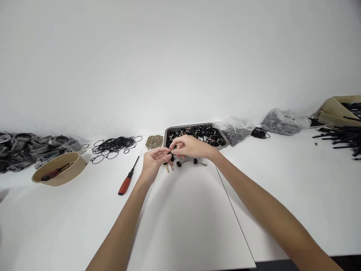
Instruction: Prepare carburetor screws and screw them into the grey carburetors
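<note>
My left hand (155,161) is closed on a small black part (171,156), held between thumb and fingers in front of the tray. The fingertips of my right hand (183,146) are pinched together at the top of that same part; whatever else they hold is too small to make out. Right beneath the hands, a few small black pieces with brass-coloured stems (179,163) lie on the white table, and another (199,162) lies a little to the right. Behind my right hand stands a grey metal tray (225,144) full of similar black pieces.
On the left lie a red screwdriver (125,184), black rings (115,146), a beige bowl (67,177) and grey parts (42,145). Brass bits (154,142) sit left of the tray. To the right are plastic bags (286,122), black strips (344,136) and a beige container (328,111).
</note>
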A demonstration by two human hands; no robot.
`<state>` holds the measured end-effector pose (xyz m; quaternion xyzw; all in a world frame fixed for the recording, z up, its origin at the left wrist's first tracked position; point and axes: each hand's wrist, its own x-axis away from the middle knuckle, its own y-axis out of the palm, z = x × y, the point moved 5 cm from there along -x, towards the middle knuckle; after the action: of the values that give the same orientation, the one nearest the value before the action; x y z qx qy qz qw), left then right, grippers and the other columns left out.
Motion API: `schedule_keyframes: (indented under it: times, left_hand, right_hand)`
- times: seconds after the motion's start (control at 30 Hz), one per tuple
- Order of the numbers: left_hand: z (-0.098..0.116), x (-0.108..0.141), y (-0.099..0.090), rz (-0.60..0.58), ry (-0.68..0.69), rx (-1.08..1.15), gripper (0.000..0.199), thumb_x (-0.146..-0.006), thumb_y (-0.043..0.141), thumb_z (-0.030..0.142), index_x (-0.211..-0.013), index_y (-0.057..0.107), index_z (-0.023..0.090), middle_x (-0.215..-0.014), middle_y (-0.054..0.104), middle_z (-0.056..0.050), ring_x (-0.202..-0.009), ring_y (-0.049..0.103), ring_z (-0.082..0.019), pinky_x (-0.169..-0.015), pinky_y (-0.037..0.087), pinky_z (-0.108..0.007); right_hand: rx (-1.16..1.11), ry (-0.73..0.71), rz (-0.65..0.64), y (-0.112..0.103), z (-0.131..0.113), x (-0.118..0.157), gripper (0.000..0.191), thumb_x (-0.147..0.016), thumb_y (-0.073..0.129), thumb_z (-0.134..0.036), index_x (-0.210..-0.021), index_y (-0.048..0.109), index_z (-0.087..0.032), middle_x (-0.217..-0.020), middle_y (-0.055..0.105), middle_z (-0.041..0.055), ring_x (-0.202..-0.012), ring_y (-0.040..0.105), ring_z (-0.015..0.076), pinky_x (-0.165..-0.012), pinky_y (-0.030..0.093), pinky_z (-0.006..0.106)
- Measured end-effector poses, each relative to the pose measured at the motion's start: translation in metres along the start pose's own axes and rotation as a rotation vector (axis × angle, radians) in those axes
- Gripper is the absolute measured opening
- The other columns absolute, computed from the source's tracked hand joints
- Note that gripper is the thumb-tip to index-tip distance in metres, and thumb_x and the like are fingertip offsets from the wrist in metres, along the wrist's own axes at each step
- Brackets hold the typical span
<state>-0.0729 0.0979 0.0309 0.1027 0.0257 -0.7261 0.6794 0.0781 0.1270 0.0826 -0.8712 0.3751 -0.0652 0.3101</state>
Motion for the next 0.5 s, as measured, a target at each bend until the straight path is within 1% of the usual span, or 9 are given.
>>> schedule_keyframes:
  times: [0.1, 0.17, 0.27, 0.37, 0.5]
  left_hand:
    - [-0.0002, -0.0015, -0.0028, 0.038, 0.014, 0.009, 0.029, -0.064, 0.081, 0.025, -0.086, 0.068, 0.012, -0.067, 0.068, -0.004, -0.053, 0.065, -0.018, -0.059, 0.052, -0.03]
    - [0.0, -0.0017, -0.0032, 0.048, 0.006, 0.011, 0.03, -0.064, 0.082, 0.026, -0.087, 0.068, 0.012, -0.067, 0.069, -0.005, -0.056, 0.067, -0.019, -0.061, 0.053, -0.031]
    - [0.0002, -0.0006, -0.0003, 0.012, -0.03, 0.032, 0.032, -0.065, 0.081, 0.026, -0.091, 0.068, 0.012, -0.074, 0.071, -0.007, -0.063, 0.07, -0.022, -0.068, 0.056, -0.034]
    - [0.0005, 0.0007, 0.0026, -0.031, -0.051, 0.066, 0.034, -0.065, 0.081, 0.026, -0.094, 0.068, 0.012, -0.081, 0.073, -0.009, -0.071, 0.071, -0.024, -0.076, 0.057, -0.038]
    - [0.0007, 0.0014, 0.0027, -0.037, -0.056, 0.085, 0.035, -0.065, 0.081, 0.026, -0.095, 0.069, 0.011, -0.085, 0.074, -0.011, -0.074, 0.072, -0.025, -0.081, 0.057, -0.042]
  right_hand:
    - [0.016, 0.022, 0.011, 0.0001, -0.002, 0.0019, 0.023, -0.079, 0.06, -0.027, -0.099, 0.064, -0.018, -0.072, 0.068, -0.0001, -0.06, 0.06, 0.0123, -0.053, 0.042, 0.022]
    - [0.036, 0.025, 0.014, 0.0004, -0.0031, 0.0025, 0.024, -0.078, 0.064, -0.031, -0.098, 0.065, -0.018, -0.078, 0.07, 0.0008, -0.063, 0.061, 0.0125, -0.054, 0.043, 0.021]
    - [0.068, 0.029, 0.047, -0.0003, -0.0037, 0.0027, 0.026, -0.077, 0.066, -0.038, -0.093, 0.065, -0.018, -0.078, 0.07, 0.0016, -0.066, 0.062, 0.0133, -0.055, 0.044, 0.022]
    - [0.094, 0.022, 0.104, -0.0024, -0.004, 0.0025, 0.019, -0.076, 0.066, -0.033, -0.087, 0.065, -0.017, -0.076, 0.069, 0.0017, -0.068, 0.062, 0.0135, -0.058, 0.045, 0.023]
    - [0.088, 0.018, 0.116, -0.0021, -0.0033, 0.0015, 0.013, -0.075, 0.064, -0.027, -0.084, 0.065, -0.017, -0.075, 0.068, 0.0013, -0.068, 0.062, 0.0133, -0.059, 0.046, 0.023]
